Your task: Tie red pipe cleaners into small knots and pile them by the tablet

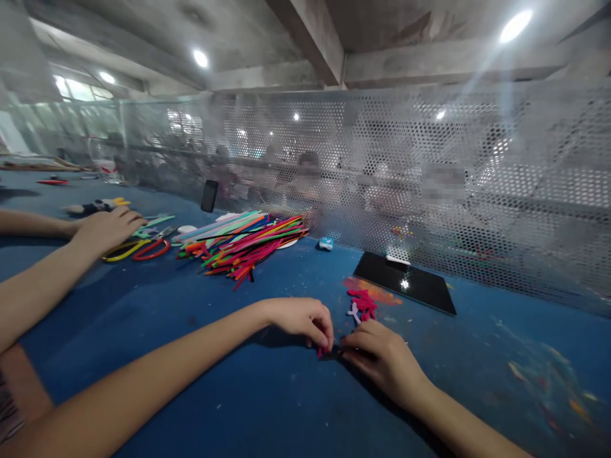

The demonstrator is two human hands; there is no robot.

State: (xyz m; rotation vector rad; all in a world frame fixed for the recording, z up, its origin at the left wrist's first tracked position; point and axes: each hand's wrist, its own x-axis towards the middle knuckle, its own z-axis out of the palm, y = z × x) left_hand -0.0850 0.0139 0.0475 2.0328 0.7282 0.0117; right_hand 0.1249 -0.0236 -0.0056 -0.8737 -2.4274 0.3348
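Near the middle of the blue table, my left hand (303, 320) has its fingers pinched on a small red-pink piece (320, 350). Just to its right, my right hand (386, 359) is closed, thumb and fingertips on the end of a small black piece (330, 353) that lies between both hands. The fingertips partly cover these pieces. Beyond my right hand sits a small pile of red-pink fuzzy pieces (363, 304), with a pale lilac piece (354, 312) at its left edge.
Colourful fuzzy sticks (248, 245) lie in a bundle at the back. A black panel (405, 280) is at back right, a blue-white item (326, 243) by the perforated screen (382, 159). At left, another person's hand (105, 229) is beside red-handled scissors (151, 249).
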